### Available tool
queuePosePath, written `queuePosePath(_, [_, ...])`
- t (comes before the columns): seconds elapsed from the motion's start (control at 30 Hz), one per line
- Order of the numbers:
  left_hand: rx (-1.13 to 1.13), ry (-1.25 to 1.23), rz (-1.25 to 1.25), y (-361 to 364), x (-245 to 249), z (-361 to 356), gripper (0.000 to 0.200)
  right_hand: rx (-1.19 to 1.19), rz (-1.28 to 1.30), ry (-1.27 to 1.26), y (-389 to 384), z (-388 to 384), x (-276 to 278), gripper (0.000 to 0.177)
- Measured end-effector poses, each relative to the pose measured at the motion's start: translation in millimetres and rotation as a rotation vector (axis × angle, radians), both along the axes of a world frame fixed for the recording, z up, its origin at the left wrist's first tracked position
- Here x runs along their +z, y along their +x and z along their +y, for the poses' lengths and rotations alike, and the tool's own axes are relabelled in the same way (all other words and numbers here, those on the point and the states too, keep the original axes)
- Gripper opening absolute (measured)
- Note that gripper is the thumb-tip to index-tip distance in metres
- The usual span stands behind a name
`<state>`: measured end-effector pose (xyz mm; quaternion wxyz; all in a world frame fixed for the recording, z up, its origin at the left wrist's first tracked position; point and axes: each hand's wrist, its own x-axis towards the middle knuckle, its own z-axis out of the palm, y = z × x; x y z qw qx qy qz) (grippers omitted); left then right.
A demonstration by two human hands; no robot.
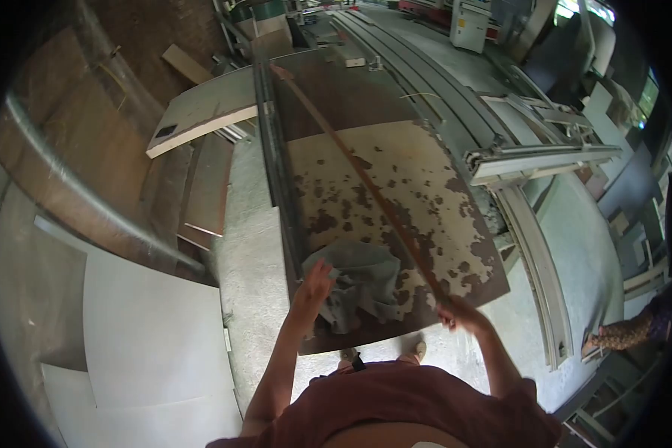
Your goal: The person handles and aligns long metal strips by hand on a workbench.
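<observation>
A long thin reddish-brown strip lies diagonally over a table whose brown top has a pale, blotchy patch. At the strip's near end, my right hand is closed round it, by the table's front right edge. A crumpled grey cloth lies on the front left part of the tabletop. My left hand is at the cloth's left side, with its fingers bent against the fabric; whether they grip it is not clear.
Metal rails run along the table's right side. A pale board juts out at the left. Large sheets stand at the lower left. Another person's arm shows at the far right. A white machine cabinet stands behind.
</observation>
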<state>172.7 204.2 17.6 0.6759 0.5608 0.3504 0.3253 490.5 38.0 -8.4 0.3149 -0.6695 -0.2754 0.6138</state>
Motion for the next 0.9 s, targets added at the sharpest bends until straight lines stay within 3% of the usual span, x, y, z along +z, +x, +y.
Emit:
queuePosePath(0.03, [-0.008, -0.265, -0.147, 29, -2, 3, 0.073, 0.041, -0.008, 0.061, 3, -37, -3, 0.024])
queuePosePath(0.07, [-0.023, -0.266, -0.143, 58, -11, 2, 0.073, 0.046, 0.009, 0.009, 6, -68, 0, 0.025])
queuePosePath(0.13, [0.131, -0.554, -0.214, 115, -31, -2, 0.068, 0.081, -0.079, -0.029, 8, -123, 7, 0.027])
queuePosePath(0.17, [0.117, -0.555, -0.218, 139, -41, -7, 0.068, 0.113, -0.188, -0.017, 14, -152, 5, 0.028])
queuePosePath(0.23, [0.164, -0.663, -0.225, 181, -59, -22, 0.062, 0.041, -0.142, 0.034, 37, -216, -34, 0.029])
queuePosePath(0.27, [0.158, -0.664, -0.213, 200, -65, -30, 0.062, 0.014, -0.122, 0.05, 49, -236, -39, 0.029])
queuePosePath(0.33, [-0.033, -0.687, -0.368, 229, -75, -50, 0.057, 0.299, -0.524, -0.072, 59, -253, 15, 0.026])
queuePosePath(0.37, [-0.035, -0.695, -0.352, 244, -72, -62, 0.057, 0.322, -0.57, -0.114, 67, -260, 21, 0.026])
queuePosePath(0.63, [0.064, -0.772, -0.172, 321, -53, -116, 0.069, -0.18, -0.038, -0.394, 122, -340, -60, 0.034])
queuePosePath(0.7, [0.067, -0.783, -0.156, 332, -52, -123, 0.069, -0.227, -0.034, -0.371, 128, -346, -68, 0.038])
queuePosePath(0.83, [0.005, -0.772, -0.131, 354, -47, -136, 0.07, -0.383, -0.156, 0.032, 133, -350, -59, 0.025])
queuePosePath(0.87, [-0.001, -0.769, -0.124, 358, -41, -140, 0.07, -0.286, -0.34, -0.097, 135, -334, -19, 0.022])
queuePosePath(0.9, [-0.023, -0.761, -0.12, 364, -34, -145, 0.069, -0.293, -0.337, -0.1, 132, -334, -20, 0.022])
